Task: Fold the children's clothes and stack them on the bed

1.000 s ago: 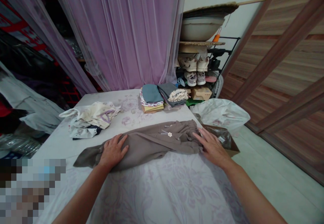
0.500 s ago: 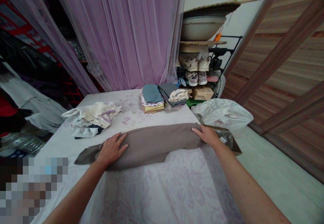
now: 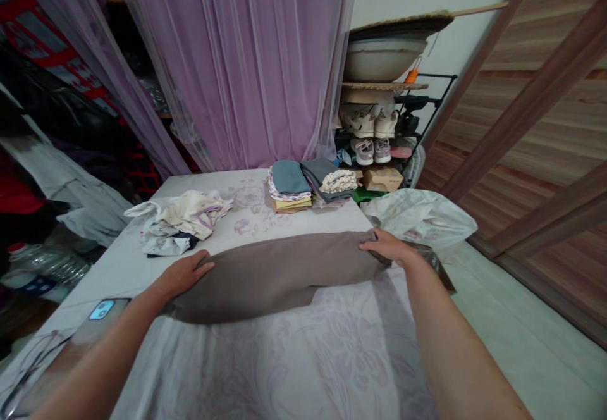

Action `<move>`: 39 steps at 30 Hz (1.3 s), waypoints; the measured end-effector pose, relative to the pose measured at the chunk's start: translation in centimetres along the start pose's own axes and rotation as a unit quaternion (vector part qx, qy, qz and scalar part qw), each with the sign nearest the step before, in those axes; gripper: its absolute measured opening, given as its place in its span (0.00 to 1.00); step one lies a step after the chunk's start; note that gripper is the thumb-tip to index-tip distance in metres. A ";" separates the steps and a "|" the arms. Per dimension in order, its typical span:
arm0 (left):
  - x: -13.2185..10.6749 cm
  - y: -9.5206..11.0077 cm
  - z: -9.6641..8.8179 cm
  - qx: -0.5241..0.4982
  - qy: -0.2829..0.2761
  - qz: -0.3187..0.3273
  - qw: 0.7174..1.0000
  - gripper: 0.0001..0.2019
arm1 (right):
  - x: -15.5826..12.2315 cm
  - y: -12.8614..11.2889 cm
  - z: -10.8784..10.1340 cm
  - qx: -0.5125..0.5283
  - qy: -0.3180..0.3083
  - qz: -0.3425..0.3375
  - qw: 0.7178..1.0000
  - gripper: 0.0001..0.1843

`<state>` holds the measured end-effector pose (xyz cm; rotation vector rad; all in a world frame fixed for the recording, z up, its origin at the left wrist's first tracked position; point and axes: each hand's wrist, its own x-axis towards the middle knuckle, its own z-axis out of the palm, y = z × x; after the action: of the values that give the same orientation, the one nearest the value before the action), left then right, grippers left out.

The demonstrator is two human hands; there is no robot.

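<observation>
Head view, only cam. Brown garment (image 3: 279, 271) lay folded into a long band across the bed (image 3: 308, 357), L to R, on a pale floral sheet, roughly mid-frame and nearer the person than the other clothes.

Left hand (image 3: 183, 274) lay palm down on the garment's L end, fingers straight and together, pointing R. It was open and flat, pressing w/o gripping. Right hand (image 3: 386, 247) sat on the garment's R end at the bed's edge, fingers bent down onto the cloth. Couldn't tell if it pinched the fabric or only pressed it. Both forearms reached in from the bottom of the frame.

Behind the garment, towards the far edge, stood a stack of folded clothes (image 3: 296, 189) in grey, blue, yellow and floral. Far L of it was a loose heap of pale clothes (image 3: 183, 217), cream w/ purple trim and a dark piece under it, well apart from the brown garment. A phone (image 3: 102, 309) lay near the L forearm, by the bed's L edge.

Off the R side: white plastic bag (image 3: 422, 214) just beyond the right hand, w/ a brown packet (image 3: 439, 265) partly under the wrist. Further back, a shoe rack (image 3: 379, 135) w/ sneakers, a cardboard box (image 3: 383, 178) and a big basin (image 3: 384, 56) on top. A purple sheer curtain (image 3: 246, 59) hung behind the bed, w/ a wood-panel door (image 3: 535, 110) at R.
</observation>
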<state>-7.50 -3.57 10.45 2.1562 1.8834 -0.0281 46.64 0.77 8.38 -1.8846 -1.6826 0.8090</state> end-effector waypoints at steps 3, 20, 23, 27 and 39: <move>0.3 -1.2 -2.6 0.033 0.005 -0.016 0.999 0.23 | 1.2 -0.8 0.1 0.080 -0.065 0.013 0.995 0.15; -3.5 4.7 8.1 0.010 0.215 0.122 0.969 0.16 | -8.1 -8.8 15.7 -0.126 0.066 -0.419 0.897 0.15; -2.9 3.9 7.4 0.016 0.207 0.093 0.974 0.17 | -8.5 -10.5 18.7 -0.130 0.052 -0.399 0.906 0.12; -3.0 1.8 6.4 0.034 0.210 0.064 0.975 0.18 | -7.4 -11.1 20.3 -0.049 0.072 -0.332 0.939 0.09; -2.4 -2.7 -0.2 0.073 0.153 0.018 0.985 0.23 | -6.9 -12.0 19.4 0.021 0.105 -0.308 0.945 0.14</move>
<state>-10.52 -5.55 10.60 2.4070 2.0625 0.1899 23.98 -5.16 3.79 -1.2349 -1.9298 0.3700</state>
